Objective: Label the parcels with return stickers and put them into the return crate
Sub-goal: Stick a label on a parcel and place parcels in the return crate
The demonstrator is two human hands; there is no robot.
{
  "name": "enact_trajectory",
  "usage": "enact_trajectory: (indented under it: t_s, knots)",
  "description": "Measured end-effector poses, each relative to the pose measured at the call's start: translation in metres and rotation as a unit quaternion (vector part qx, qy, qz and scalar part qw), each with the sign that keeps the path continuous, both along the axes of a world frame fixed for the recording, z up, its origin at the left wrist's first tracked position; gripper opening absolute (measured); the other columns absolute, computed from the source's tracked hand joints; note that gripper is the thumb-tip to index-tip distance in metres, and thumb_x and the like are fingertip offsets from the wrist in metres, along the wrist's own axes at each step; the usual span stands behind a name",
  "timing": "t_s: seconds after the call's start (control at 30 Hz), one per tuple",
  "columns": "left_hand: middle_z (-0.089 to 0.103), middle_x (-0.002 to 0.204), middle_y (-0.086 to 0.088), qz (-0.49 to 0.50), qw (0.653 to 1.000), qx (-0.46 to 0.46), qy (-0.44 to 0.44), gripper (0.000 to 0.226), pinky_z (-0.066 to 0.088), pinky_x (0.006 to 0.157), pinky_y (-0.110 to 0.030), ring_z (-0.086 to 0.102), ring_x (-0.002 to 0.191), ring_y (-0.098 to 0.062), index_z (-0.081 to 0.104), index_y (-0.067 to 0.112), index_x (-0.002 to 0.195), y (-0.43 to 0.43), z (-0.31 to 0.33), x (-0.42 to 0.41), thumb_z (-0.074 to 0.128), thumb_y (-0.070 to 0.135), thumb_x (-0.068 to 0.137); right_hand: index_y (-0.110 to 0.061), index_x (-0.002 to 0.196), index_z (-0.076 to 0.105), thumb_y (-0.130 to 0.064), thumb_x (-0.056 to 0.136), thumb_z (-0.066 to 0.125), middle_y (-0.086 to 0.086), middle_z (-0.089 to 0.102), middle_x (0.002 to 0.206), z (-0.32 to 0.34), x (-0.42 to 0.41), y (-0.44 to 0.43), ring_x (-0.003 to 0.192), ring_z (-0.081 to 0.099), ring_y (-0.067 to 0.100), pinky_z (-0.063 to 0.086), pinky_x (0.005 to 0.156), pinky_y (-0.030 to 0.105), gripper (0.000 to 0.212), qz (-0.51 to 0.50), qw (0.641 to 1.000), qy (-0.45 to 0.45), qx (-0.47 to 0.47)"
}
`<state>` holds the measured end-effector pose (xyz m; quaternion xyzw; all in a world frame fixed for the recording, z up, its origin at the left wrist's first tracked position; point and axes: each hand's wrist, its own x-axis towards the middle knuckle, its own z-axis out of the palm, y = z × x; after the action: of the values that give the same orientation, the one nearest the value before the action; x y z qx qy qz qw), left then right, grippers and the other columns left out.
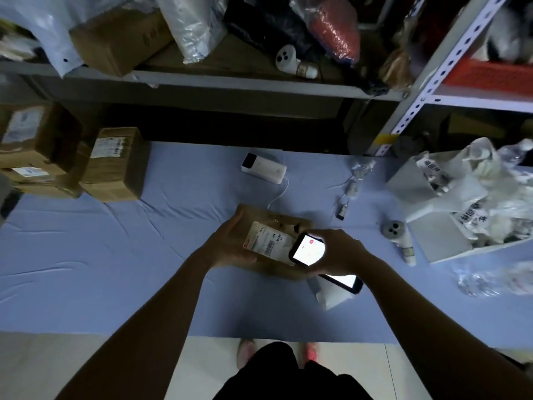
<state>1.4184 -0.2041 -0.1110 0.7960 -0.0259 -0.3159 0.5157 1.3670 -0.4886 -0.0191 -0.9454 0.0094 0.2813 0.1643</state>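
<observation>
A: While I watch from afar, where is the parcel (274,219)?
B: I see it over the blue counter (115,255); the left hand (227,243) grips its left edge, the right hand (340,252) clasps a lit phone (307,249) over its label (265,241).
A: And the crate (441,241)?
B: Off right, apart.

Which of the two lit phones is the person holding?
The upper phone, gripped in the right hand over the parcel and its label. The lower phone lies unheld just below that hand.
</observation>
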Motion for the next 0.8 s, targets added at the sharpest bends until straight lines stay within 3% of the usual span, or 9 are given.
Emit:
enact_trajectory:
  t_s: [0.1,0.23,0.33,0.4,0.67,0.8]
  knots:
    - [0.051,0.144,0.011,0.038,0.999,-0.025,0.020,0.137,0.057,0.095,-0.050,0.054,0.131,-0.016,0.018,0.058,0.152,0.002,-0.001,-0.007,0.099,0.023,0.047,-0.039,0.142,0.047,-0.063,0.061,0.085,-0.010,0.059,0.138,0.005,-0.002,-0.001,0.128,0.053,0.021,0.044,0.098,0.039,0.093,0.029,0.998,0.001,-0.051]
    - [0.045,0.149,0.013,0.045,0.999,-0.013,0.000,0.134,0.052,0.104,-0.046,0.047,0.137,-0.016,0.020,0.047,0.156,0.003,-0.007,-0.014,0.099,0.042,0.049,-0.038,0.144,0.046,-0.058,0.061,0.086,-0.009,0.061,0.135,0.013,-0.003,-0.002,0.126,0.055,0.022,0.046,0.093,0.037,0.094,0.065,0.994,-0.011,-0.092]
    - [0.049,0.147,0.006,0.084,0.996,-0.029,0.025,0.132,0.056,0.097,-0.047,0.051,0.133,-0.021,0.027,0.053,0.152,0.003,-0.013,-0.018,0.102,0.037,0.045,-0.038,0.140,0.049,-0.057,0.063,0.086,-0.008,0.063,0.130,0.018,-0.003,-0.005,0.122,0.058,0.022,0.049,0.093,0.038,0.087,0.079,0.991,-0.016,-0.111]
    - [0.054,0.142,0.006,0.090,0.995,-0.028,0.020,0.129,0.056,0.097,-0.044,0.054,0.130,-0.019,0.028,0.048,0.154,0.003,-0.014,-0.018,0.100,0.028,0.050,-0.038,0.136,0.052,-0.057,0.064,0.084,-0.008,0.066,0.125,0.021,-0.004,-0.008,0.117,0.061,0.021,0.050,0.089,0.036,0.081,0.089,0.987,-0.022,-0.133]
    - [0.051,0.146,0.007,0.080,0.997,-0.010,0.018,0.138,0.054,0.101,-0.044,0.051,0.133,-0.019,0.025,0.047,0.155,0.004,-0.010,-0.016,0.100,0.046,0.039,-0.038,0.144,0.046,-0.054,0.070,0.084,-0.007,0.061,0.135,0.029,-0.012,-0.013,0.123,0.058,0.021,0.045,0.090,0.034,0.085,0.105,0.984,-0.035,-0.142]
    - [0.051,0.148,0.004,0.064,0.998,-0.004,0.003,0.130,0.053,0.103,-0.044,0.051,0.134,-0.020,0.022,0.043,0.157,0.003,-0.008,-0.016,0.099,0.036,0.052,-0.038,0.139,0.049,-0.054,0.067,0.084,-0.009,0.064,0.128,0.028,-0.015,-0.013,0.117,0.061,0.020,0.046,0.088,0.033,0.081,0.092,0.985,-0.056,-0.131]
